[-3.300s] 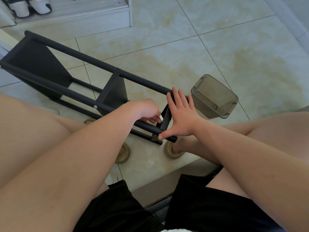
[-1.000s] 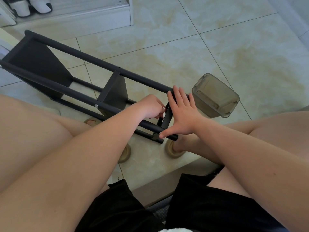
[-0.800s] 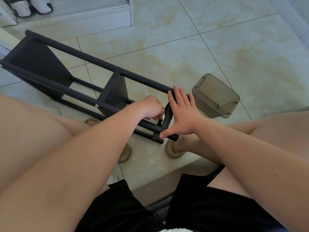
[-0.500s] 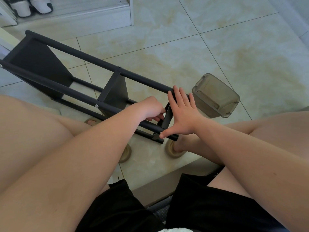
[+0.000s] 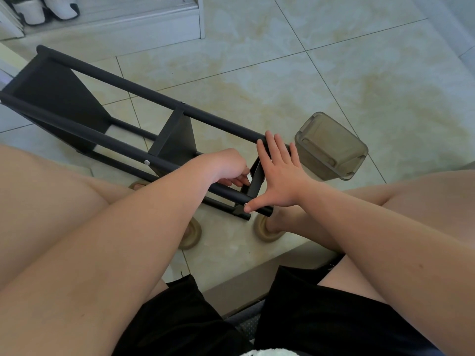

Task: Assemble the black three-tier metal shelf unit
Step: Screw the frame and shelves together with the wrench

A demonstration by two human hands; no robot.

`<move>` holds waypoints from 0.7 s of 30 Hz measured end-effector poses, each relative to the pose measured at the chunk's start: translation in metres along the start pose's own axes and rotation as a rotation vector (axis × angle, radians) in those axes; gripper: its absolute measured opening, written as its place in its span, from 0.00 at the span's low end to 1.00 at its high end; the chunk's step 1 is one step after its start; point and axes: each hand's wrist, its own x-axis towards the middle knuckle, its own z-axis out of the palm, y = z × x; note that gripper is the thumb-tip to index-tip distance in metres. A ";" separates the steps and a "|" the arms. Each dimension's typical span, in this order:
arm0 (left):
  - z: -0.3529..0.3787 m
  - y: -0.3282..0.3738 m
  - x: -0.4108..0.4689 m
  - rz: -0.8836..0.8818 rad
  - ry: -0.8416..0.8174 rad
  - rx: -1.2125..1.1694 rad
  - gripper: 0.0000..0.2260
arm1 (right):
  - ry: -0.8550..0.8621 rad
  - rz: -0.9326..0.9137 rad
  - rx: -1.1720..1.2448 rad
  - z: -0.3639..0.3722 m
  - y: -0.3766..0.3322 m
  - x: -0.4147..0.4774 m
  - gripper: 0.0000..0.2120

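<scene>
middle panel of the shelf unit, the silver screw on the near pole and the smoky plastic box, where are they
middle panel (image 5: 177,141): head view, centre of its flat black face.
silver screw (image 5: 147,162): head view, on the screw head itself.
plastic box (image 5: 334,147): head view, middle of its upward-facing side.

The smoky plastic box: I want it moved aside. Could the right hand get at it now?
Probably yes: the right hand lies flat on the shelf end, and the box sits just past it, nothing between.

Shelf unit (image 5: 177,140) matte blk, w/ silver screw head (image 5: 147,162). Floor tiles (image 5: 334,73) cream w/ yellowish marbling. Container (image 5: 331,147) smoky brown (see-through). Shorts (image 5: 321,317) blk. Sandals (image 5: 267,235) tan. Shoes (image 5: 61,7) white w/ blk patches.
</scene>
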 end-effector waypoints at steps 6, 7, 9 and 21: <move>-0.005 -0.001 -0.004 0.042 -0.026 0.102 0.12 | 0.003 -0.005 0.009 -0.001 0.000 -0.001 0.75; -0.006 0.000 -0.005 0.058 -0.030 0.133 0.11 | 0.003 -0.005 0.007 -0.001 0.000 -0.001 0.75; -0.009 -0.001 -0.006 0.092 -0.032 0.192 0.10 | 0.001 -0.005 0.002 -0.001 0.000 -0.001 0.75; -0.021 -0.011 -0.007 0.195 -0.103 0.403 0.10 | -0.004 -0.001 0.001 0.000 0.000 0.000 0.75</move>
